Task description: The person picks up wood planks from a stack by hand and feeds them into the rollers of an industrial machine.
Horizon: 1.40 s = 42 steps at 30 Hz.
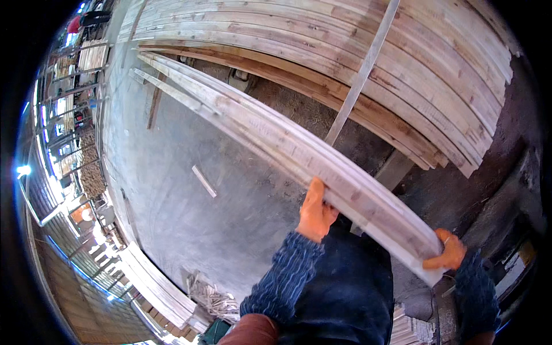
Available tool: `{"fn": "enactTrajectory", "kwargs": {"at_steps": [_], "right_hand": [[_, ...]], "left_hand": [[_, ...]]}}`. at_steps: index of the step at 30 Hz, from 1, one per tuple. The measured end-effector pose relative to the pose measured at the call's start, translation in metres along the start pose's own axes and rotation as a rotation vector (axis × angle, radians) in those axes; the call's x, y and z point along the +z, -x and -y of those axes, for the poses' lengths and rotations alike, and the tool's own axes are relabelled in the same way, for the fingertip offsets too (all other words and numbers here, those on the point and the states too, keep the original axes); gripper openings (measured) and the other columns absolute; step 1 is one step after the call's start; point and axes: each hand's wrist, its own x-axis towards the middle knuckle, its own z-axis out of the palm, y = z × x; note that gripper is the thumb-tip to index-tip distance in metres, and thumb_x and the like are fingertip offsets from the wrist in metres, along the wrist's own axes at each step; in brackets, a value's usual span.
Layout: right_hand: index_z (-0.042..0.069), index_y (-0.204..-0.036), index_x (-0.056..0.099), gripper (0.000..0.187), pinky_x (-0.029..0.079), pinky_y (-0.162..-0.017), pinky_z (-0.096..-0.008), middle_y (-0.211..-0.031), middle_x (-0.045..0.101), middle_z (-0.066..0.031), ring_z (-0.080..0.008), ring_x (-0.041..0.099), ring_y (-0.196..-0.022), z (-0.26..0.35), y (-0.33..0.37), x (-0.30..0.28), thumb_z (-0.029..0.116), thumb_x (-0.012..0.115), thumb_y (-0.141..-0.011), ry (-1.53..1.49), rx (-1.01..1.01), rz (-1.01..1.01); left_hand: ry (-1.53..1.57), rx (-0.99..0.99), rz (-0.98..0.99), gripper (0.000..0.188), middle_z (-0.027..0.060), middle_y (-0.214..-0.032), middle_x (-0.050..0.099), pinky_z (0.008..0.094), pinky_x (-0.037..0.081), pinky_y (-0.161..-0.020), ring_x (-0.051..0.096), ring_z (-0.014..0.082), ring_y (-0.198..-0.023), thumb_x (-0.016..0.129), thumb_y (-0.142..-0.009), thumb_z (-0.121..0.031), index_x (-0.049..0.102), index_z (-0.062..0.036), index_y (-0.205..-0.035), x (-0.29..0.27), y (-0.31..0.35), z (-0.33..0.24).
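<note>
A bundle of long, pale wooden boards [293,146] stretches diagonally from my right side toward the far left. My left hand [316,213], in an orange glove, is closed on the near edge of the bundle partway along it; some of its fingers are hidden under the wood. At the bundle's right end, my right hand [449,250], gloved in orange too, grips the boards round their end. Toward their far end the boards fan slightly apart. How many lie in the bundle is hard to tell.
A wide stack of long boards [322,29] lies beyond the bundle, with a narrow strip [365,72] across it. A loose wood piece [204,181] lies on the grey floor [167,230]. More boards [158,282] and scraps [210,296] are at lower left. A person [86,20] is far off.
</note>
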Motion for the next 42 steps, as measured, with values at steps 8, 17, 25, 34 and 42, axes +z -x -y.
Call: {"fn": "enactTrajectory", "kwargs": {"at_steps": [8, 17, 25, 34, 42], "right_hand": [[0.001, -0.128, 0.062, 0.086, 0.050, -0.098, -0.0353, -0.110, 0.071, -0.0130, -0.0262, 0.066, -0.102, -0.016, -0.038, -0.053, 0.031, 0.097, -0.055, -0.070, -0.090, 0.011], [0.001, -0.134, 0.058, 0.087, 0.049, -0.103, -0.0404, -0.117, 0.070, -0.0141, -0.0287, 0.067, -0.105, 0.018, 0.006, -0.041, 0.020, 0.095, -0.058, -0.187, 0.089, 0.085], [-0.004, -0.136, 0.048, 0.082, 0.051, -0.105, -0.0445, -0.119, 0.071, -0.0201, -0.0296, 0.071, -0.110, 0.032, 0.040, -0.007, 0.006, 0.092, -0.068, -0.358, 0.058, 0.215], [-0.007, -0.136, 0.043, 0.084, 0.057, -0.098, -0.0492, -0.119, 0.069, -0.0249, -0.0349, 0.071, -0.109, 0.029, 0.077, -0.007, 0.001, 0.092, -0.068, -0.432, 0.009, 0.136], [-0.008, -0.136, 0.049, 0.070, 0.061, -0.084, -0.0517, -0.117, 0.067, -0.0281, -0.0413, 0.071, -0.102, 0.009, 0.111, 0.001, 0.004, 0.086, -0.078, -0.682, -0.069, 0.341]], "left_hand": [[-0.008, 0.166, -0.273, 0.062, 0.0095, -0.140, 0.056, 0.0421, 0.052, -0.100, 0.058, 0.0275, -0.124, 0.065, -0.102, -0.027, 0.033, -0.0145, -0.155, 0.066, -0.039, 0.025], [-0.513, 0.316, -0.543, 0.081, 0.0214, -0.155, 0.040, 0.0342, 0.035, -0.117, 0.044, 0.0301, -0.140, 0.067, -0.100, -0.023, 0.019, 0.0060, -0.158, 0.100, -0.013, 0.033], [0.323, 0.173, -0.489, 0.023, 0.0144, -0.094, 0.068, 0.0547, 0.061, -0.062, 0.067, 0.0331, -0.063, 0.065, -0.098, -0.034, 0.060, -0.0164, -0.113, 0.048, -0.085, 0.075], [-0.411, 0.130, -0.733, 0.084, 0.0262, -0.118, 0.063, 0.0446, 0.052, -0.096, 0.064, 0.0371, -0.105, 0.080, -0.079, -0.018, 0.028, -0.0013, -0.143, 0.080, 0.013, 0.012], [0.228, 0.110, -0.400, 0.041, 0.0006, -0.080, 0.055, 0.0313, 0.048, -0.051, 0.058, 0.0144, -0.063, 0.083, -0.086, -0.036, 0.056, -0.0170, -0.110, 0.084, 0.152, -0.129]]}}
